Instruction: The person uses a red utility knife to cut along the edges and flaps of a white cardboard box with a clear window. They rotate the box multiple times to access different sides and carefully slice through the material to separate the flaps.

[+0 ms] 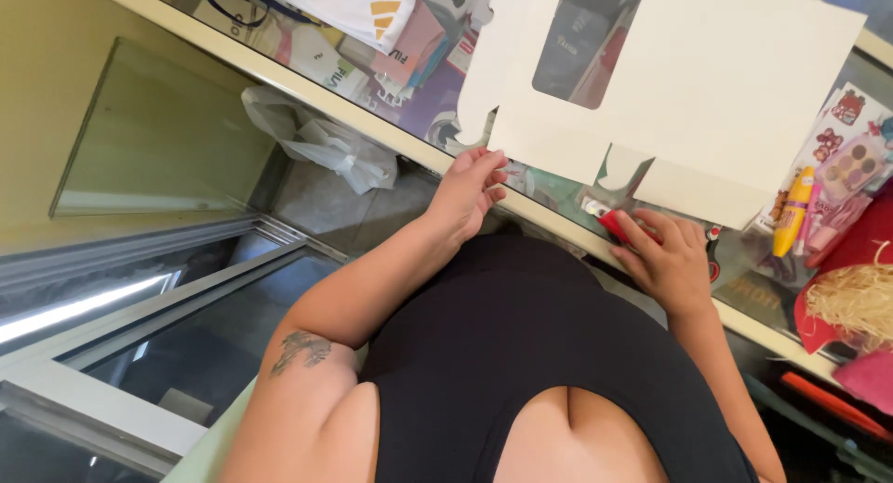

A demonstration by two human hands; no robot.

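I am reaching forward with both arms bent, my left hand (468,191) lying half open, my right hand (666,258) curling its fingers closed.

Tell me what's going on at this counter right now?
A person stands at a glass counter. A flat white cardboard box blank with a window cut-out lies on it. The left hand touches the blank's near edge. The right hand rests on the counter, gripping a small red tool; what it is cannot be made out. Cosmetics packs and straw-like filler lie at the right.
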